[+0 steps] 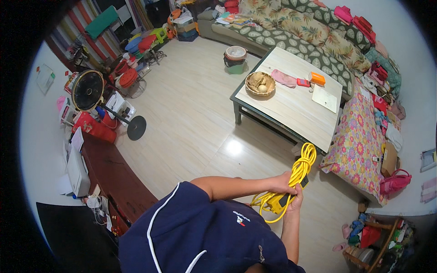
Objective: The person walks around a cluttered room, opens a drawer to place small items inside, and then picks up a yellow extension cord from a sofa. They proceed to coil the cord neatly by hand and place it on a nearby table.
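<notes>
A bundled yellow extension cord [304, 164] is held up in front of my body. Its loops are gathered into a long coil, with a few looser loops hanging toward my shirt. My left hand [284, 183] is closed around the middle of the bundle. Just below it, my right hand [295, 200] grips the same bundle, near a yellow and black block [276, 203] on the cord. A dark end piece [304, 182] pokes out beside the coil, to the right of my hands. Some fingers are hidden behind the loops.
Beyond my hands stands a low table [291, 109] bearing a wicker basket [260, 83], a pink pouch and an orange box. A flower-covered bed [355, 150] is at right, a patterned sofa behind. At left are a standing fan [136, 128] and a dark red cabinet [109, 168].
</notes>
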A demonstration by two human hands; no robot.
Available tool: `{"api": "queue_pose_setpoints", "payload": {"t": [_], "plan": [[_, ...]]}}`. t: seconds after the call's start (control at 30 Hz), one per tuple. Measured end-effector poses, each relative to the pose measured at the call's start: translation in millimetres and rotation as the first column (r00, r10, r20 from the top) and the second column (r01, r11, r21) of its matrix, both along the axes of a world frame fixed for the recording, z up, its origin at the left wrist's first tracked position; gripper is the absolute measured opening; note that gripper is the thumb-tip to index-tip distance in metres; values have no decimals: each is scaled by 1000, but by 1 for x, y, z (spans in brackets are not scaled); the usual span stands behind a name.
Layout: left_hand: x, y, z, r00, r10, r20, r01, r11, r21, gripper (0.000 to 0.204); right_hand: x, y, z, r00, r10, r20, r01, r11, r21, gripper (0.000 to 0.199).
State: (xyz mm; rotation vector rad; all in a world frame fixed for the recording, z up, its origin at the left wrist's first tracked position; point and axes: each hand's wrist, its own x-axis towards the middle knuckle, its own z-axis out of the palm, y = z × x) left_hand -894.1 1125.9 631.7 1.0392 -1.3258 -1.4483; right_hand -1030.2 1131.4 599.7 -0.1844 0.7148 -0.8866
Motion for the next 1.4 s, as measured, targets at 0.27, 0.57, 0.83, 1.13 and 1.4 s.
{"api": "queue_pose_setpoints", "payload": {"t": [0.27, 0.57, 0.83, 1.13, 1.4], "plan": [[29, 19, 6, 991, -91, -103, 100, 991, 89, 81, 9, -8, 0, 988, 64, 138, -61, 998, -20, 44], [144, 37, 22, 944, -116, -309, 99, 993, -70, 93, 125, -30, 21, 979, 156, 128, -146, 985, -87, 41], [321, 36, -4, 963, 90, -253, -99, 995, -25, 89, 319, -43, 26, 959, 263, 103, -245, 956, -159, 44], [466, 46, 13, 889, 374, -265, -350, 927, 134, 90, 488, -73, 29, 871, 490, 22, -489, 871, -47, 44], [533, 11, -7, 789, 580, -205, -574, 814, 92, 95, 596, -129, 57, 584, 804, 116, -778, 594, -204, 61]]}}
